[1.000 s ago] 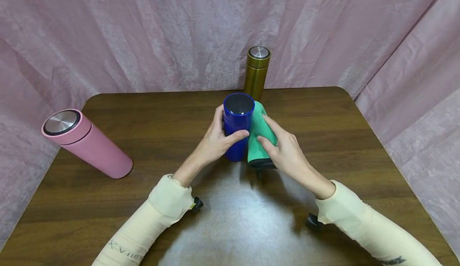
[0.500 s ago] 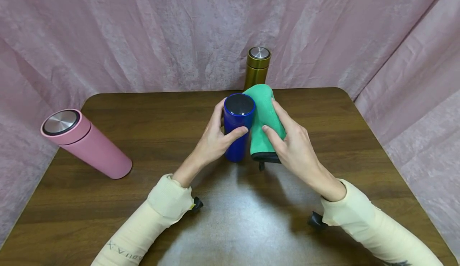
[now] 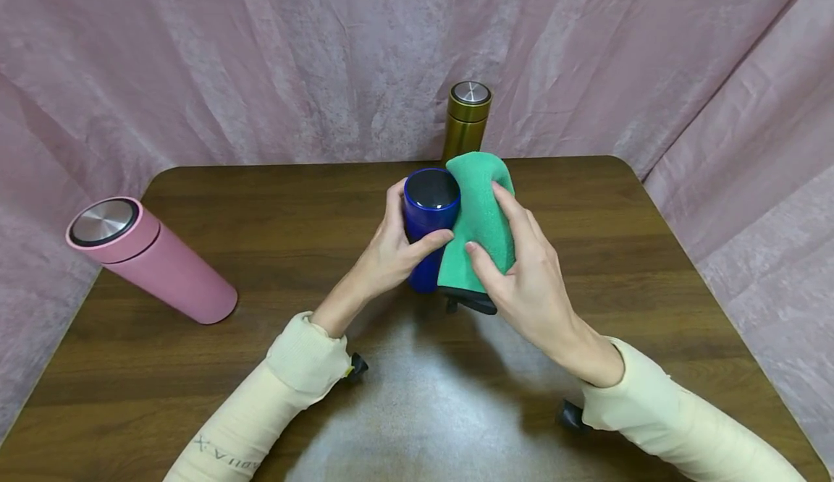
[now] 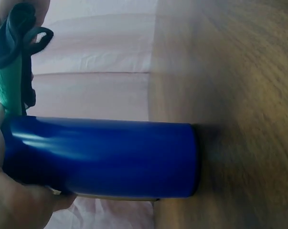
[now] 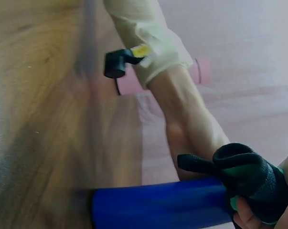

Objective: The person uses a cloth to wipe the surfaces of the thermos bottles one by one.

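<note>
In the head view a dark blue bottle (image 3: 430, 214) with a black top stands upright near the middle of the table. My left hand (image 3: 394, 247) grips it from the left, thumb across the front. Against its right side lies a folded green cloth (image 3: 481, 214) with a black hem, which my right hand (image 3: 531, 272) holds between thumb and fingers. The left wrist view shows the blue bottle (image 4: 110, 157) sideways, with the cloth (image 4: 7, 86) touching its side high up. In the right wrist view the cloth's black hem and loop (image 5: 244, 171) hang over the bottle (image 5: 158, 205).
A gold bottle (image 3: 465, 124) with a steel lid stands behind, at the table's far edge, its lower part hidden by the cloth. At the left stands a pink bottle (image 3: 159, 265). Pink curtains (image 3: 313, 62) hang around the wooden table (image 3: 619, 265).
My right hand and the cloth first rise along the blue bottle's right side, then the cloth's lower end swings left and slightly down. The left hand barely moves on the bottle.
</note>
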Demonstrator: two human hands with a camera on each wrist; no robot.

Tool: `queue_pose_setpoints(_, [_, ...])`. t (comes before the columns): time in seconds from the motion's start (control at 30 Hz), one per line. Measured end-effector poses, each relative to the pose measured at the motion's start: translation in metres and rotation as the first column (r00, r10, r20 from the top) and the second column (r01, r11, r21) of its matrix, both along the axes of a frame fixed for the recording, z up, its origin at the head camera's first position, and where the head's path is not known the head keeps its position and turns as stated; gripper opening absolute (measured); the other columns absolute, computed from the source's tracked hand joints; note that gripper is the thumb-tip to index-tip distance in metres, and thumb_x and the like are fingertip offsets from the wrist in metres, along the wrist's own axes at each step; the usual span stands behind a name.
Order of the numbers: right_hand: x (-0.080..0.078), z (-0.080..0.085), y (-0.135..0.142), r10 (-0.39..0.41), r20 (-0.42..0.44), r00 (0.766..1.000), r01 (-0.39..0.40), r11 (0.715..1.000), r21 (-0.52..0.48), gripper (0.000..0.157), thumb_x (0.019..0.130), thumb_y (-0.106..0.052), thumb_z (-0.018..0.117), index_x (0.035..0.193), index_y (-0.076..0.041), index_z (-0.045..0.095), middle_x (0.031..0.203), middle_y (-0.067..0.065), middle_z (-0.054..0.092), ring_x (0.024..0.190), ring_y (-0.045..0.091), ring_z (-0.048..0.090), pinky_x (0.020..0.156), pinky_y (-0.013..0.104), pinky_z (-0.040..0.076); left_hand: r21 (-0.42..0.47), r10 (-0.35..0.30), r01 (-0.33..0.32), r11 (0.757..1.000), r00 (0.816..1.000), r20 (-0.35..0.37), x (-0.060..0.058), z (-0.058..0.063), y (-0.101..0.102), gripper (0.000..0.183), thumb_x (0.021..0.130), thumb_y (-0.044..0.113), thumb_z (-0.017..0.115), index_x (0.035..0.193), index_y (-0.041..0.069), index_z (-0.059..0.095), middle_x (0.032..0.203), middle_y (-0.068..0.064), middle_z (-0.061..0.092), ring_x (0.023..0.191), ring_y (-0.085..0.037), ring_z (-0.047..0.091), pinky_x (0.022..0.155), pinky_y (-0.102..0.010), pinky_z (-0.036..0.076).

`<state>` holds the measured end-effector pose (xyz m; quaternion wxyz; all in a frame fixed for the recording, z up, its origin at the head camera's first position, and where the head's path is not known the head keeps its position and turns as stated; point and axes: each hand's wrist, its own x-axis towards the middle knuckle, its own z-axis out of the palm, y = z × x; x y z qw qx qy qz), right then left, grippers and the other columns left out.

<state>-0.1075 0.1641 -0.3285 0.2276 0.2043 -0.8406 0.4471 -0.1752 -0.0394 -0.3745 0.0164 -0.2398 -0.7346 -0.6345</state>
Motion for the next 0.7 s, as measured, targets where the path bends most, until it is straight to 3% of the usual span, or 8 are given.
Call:
queue_pose_setpoints(0.1, [0.0, -0.006, -0.006, -0.002, -0.012, 1.0, 0.002, 1.0, 0.017, 0.075, 0.092, -0.007, 0.076, 0.157, -0.009, 0.039, 0.128, 0.019, 0.057, 0.107, 0.027, 0.058, 0.085, 0.042, 0.051, 0.016, -0.008, 0.008, 1.0, 1.0, 0.005, 0.001, -0.001, 0.002, 0.104, 0.083, 0.073, 0.065, 0.153, 0.013, 0.017, 0.146, -0.016, 0.042, 0.128, -0.029, 0.051, 0.108, -0.051, 0.043])
queue_pose_setpoints(0.23, [-0.002, -0.014, -0.013, -0.014, -0.036, 0.999, 0.015, 1.0, 0.016, 0.074, 0.091, -0.004, 0.075, 0.155, -0.005, 0.038, 0.126, 0.023, 0.053, 0.109, 0.03, 0.056, 0.091, 0.043, 0.049, 0.021, -0.002, 0.003, 1.0, 0.999, -0.034, 0.001, -0.002, 0.005, 0.101, 0.087, 0.068, 0.065, 0.156, 0.015, 0.014, 0.149, -0.015, 0.04, 0.129, -0.028, 0.051, 0.109, -0.048, 0.042])
queue_pose_setpoints(0.4, [-0.003, -0.02, -0.018, -0.024, -0.039, 0.999, 0.025, 1.0, 0.011, 0.074, 0.09, -0.002, 0.075, 0.153, -0.001, 0.036, 0.127, 0.026, 0.05, 0.112, 0.032, 0.054, 0.095, 0.044, 0.048, 0.021, 0.018, -0.017, 1.0, 0.998, -0.058, 0.001, -0.003, 0.006, 0.094, 0.094, 0.054, 0.07, 0.162, 0.022, 0.013, 0.154, -0.01, 0.039, 0.133, -0.025, 0.048, 0.111, -0.047, 0.04])
queue_pose_setpoints(0.57, [-0.004, -0.027, -0.022, -0.036, 0.012, 0.999, 0.036, 0.999, 0.02, 0.075, 0.089, -0.001, 0.075, 0.152, 0.002, 0.035, 0.127, 0.026, 0.049, 0.113, 0.034, 0.054, 0.096, 0.046, 0.048, 0.025, 0.027, -0.028, 0.999, 1.0, 0.01, 0.003, -0.003, 0.006, 0.082, 0.099, 0.028, 0.07, 0.16, 0.019, 0.016, 0.151, -0.012, 0.041, 0.131, -0.026, 0.049, 0.11, -0.048, 0.04])
queue_pose_setpoints(0.7, [-0.006, -0.038, -0.022, -0.042, 0.092, 0.995, 0.04, 0.999, 0.031, 0.075, 0.09, -0.001, 0.075, 0.152, 0.001, 0.034, 0.133, 0.026, 0.048, 0.119, 0.034, 0.053, 0.101, 0.046, 0.047, 0.025, 0.015, -0.015, 1.0, 1.0, 0.026, 0.003, -0.004, 0.006, 0.079, 0.1, 0.025, 0.063, 0.16, 0.016, 0.013, 0.151, -0.013, 0.04, 0.131, -0.027, 0.049, 0.111, -0.048, 0.039])
